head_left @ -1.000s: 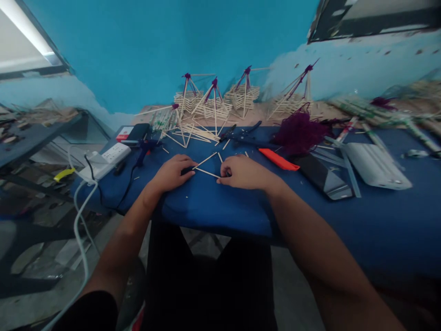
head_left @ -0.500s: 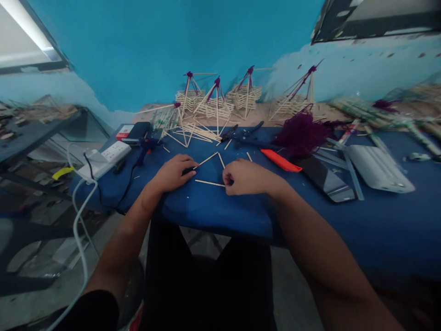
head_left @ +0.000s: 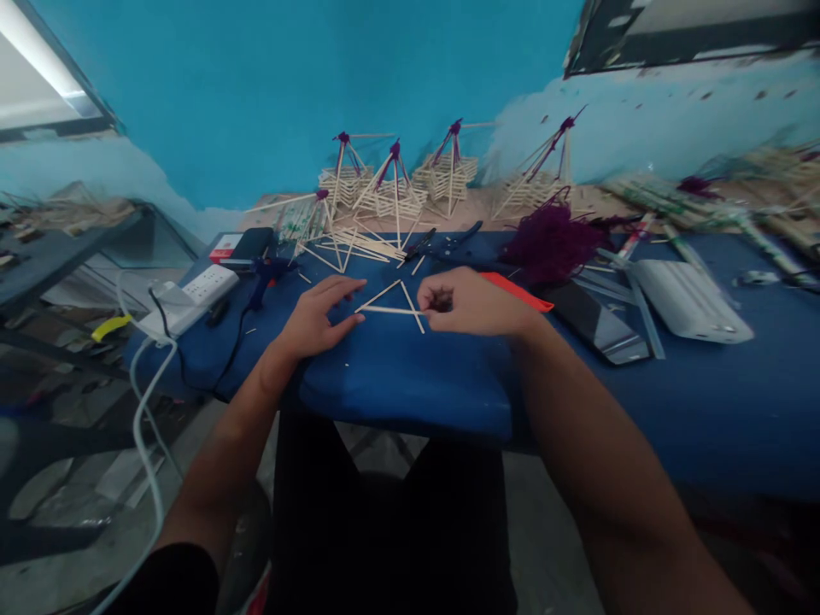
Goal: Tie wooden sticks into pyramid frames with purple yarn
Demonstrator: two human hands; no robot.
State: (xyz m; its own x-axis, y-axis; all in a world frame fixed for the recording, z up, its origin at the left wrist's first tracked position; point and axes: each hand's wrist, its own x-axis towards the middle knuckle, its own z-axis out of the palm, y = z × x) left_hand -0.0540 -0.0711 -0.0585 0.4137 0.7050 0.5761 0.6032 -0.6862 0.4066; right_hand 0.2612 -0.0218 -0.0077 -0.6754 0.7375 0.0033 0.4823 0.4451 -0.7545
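Observation:
Three thin wooden sticks form a triangle on the blue tabletop. My right hand (head_left: 467,301) pinches the right end of the near stick (head_left: 392,311), which lies across the lower part of the other two. The left slanting stick (head_left: 383,294) and the right slanting stick (head_left: 412,307) meet at the far corner. My left hand (head_left: 324,314) is open at the left corner, its fingers apart and its thumb tip close to the stick ends.
Behind stand several stick structures tied with purple yarn (head_left: 395,152). Loose sticks (head_left: 368,246), pliers (head_left: 419,245) and a blue glue gun (head_left: 261,282) lie nearby. At left is a power strip (head_left: 198,295); at right, purple yarn (head_left: 547,239), a phone (head_left: 593,323) and a white device (head_left: 692,301).
My right hand has moved the near stick away from me onto the two slanting sticks. My left hand has let go of the left slanting stick and spread its fingers.

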